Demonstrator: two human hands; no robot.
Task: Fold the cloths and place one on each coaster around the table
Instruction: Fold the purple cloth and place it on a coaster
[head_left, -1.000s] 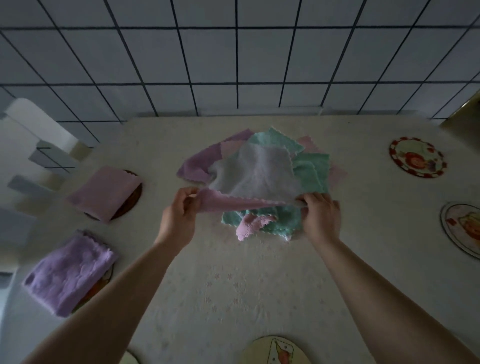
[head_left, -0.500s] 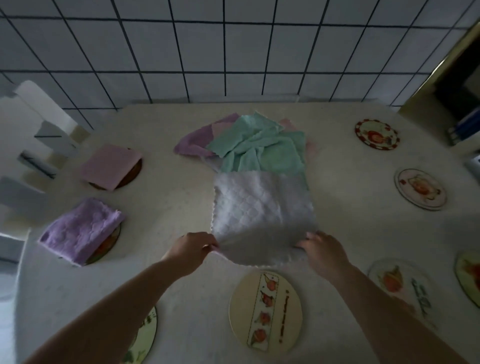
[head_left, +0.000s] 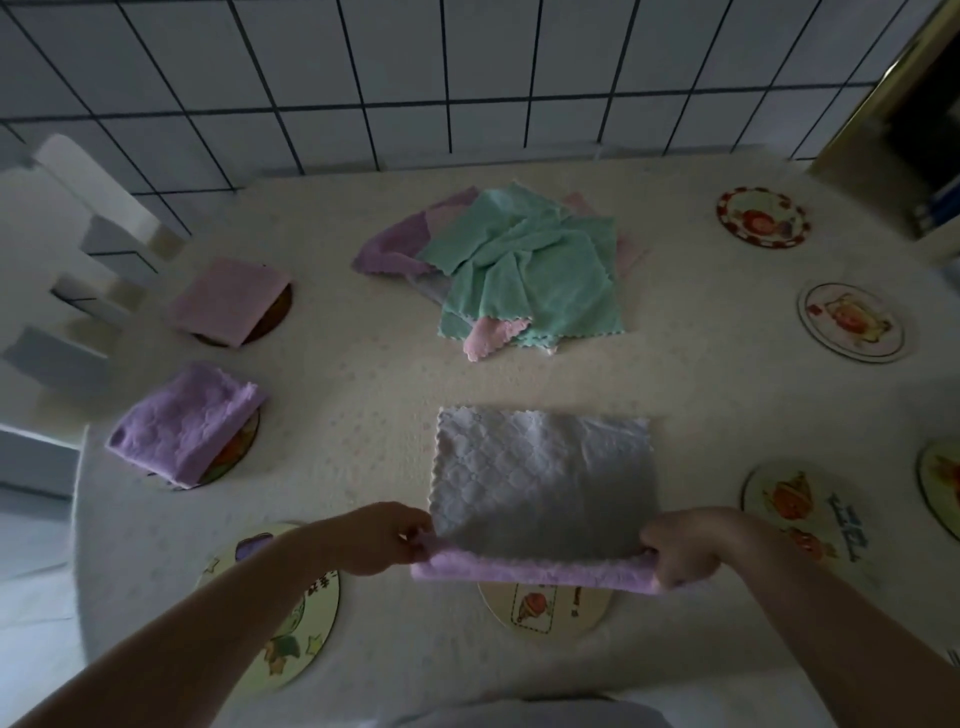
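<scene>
A pale lilac quilted cloth (head_left: 540, 478) lies spread on the table in front of me. My left hand (head_left: 387, 538) pinches its near left corner and my right hand (head_left: 680, 551) pinches its near right corner, lifting the near edge so its purple underside shows. A coaster (head_left: 543, 605) is partly hidden under that lifted edge. A heap of green, pink and purple cloths (head_left: 519, 265) sits at the table's middle. At the left, a folded pink cloth (head_left: 228, 299) and a folded purple cloth (head_left: 182, 423) each rest on a coaster.
Bare coasters lie at near left (head_left: 280, 623), near right (head_left: 800, 512), right (head_left: 852, 322), far right (head_left: 761, 218) and at the right edge (head_left: 943, 486). A white chair (head_left: 67, 249) stands at the left. A tiled wall backs the table.
The lilac cloth was pulled off the heap toward me and laid flat. Both hands now lift its near edge, turning up the purple underside.
</scene>
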